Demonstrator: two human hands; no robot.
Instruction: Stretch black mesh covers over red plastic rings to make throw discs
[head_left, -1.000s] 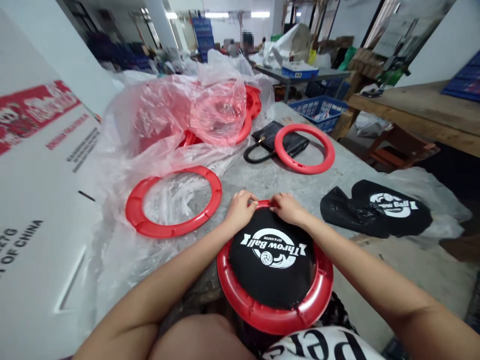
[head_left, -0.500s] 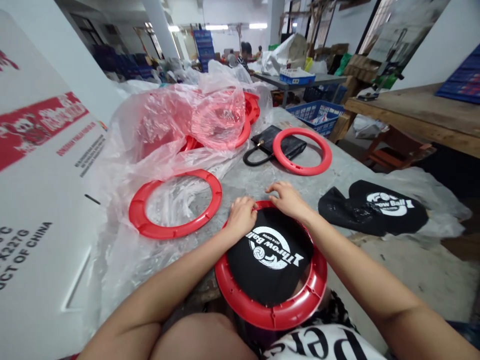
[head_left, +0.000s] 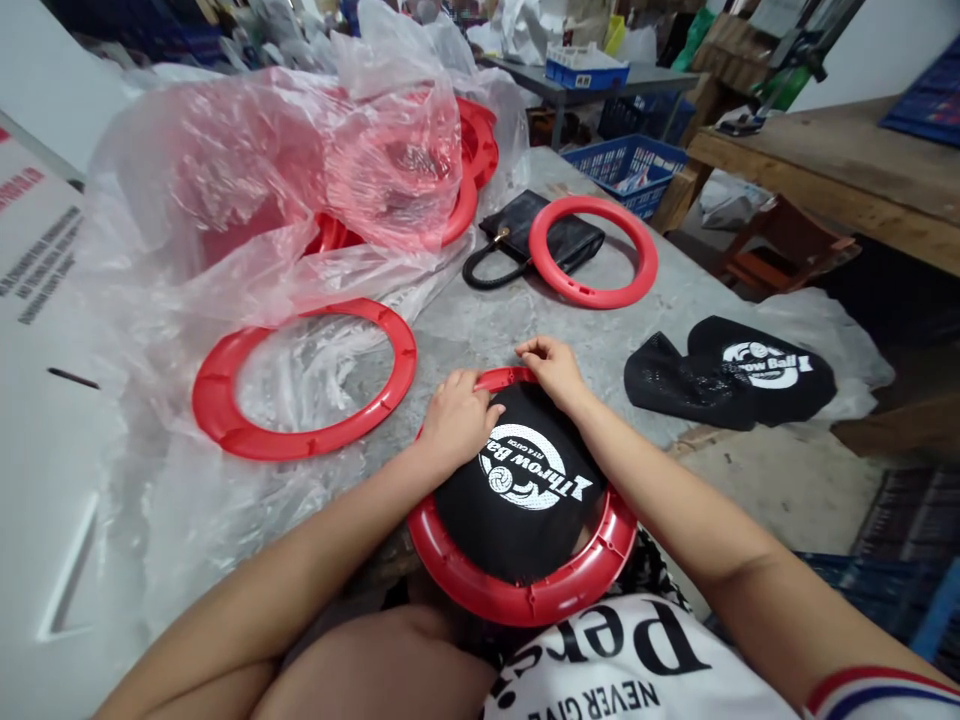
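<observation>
The ring [head_left: 517, 597] with its net [head_left: 525, 525] is lying at lower centre on the counter [head_left: 487, 320]. At its upper rim the left hand [head_left: 459, 415] is pressing the net with narrow grip; the right hand [head_left: 551, 368] is pinching the net's edge.

- One black leather handbag [head_left: 517, 220] is lying on the table.
- Three round red plastic rings are lying loose: one ring [head_left: 592, 297] is resting on the handbag, and two rings [head_left: 300, 447] [head_left: 521, 600] are lying nearer than it.
- More rings are sitting in one clear plastic bag [head_left: 225, 200] left of the handbag, too crumpled to count.
- Three black mesh cloths [head_left: 525, 510] [head_left: 660, 385] [head_left: 765, 365] are lying nearer than the handbag.
- Two blue plastic baskets [head_left: 587, 70] [head_left: 634, 165] are standing beyond it.
</observation>
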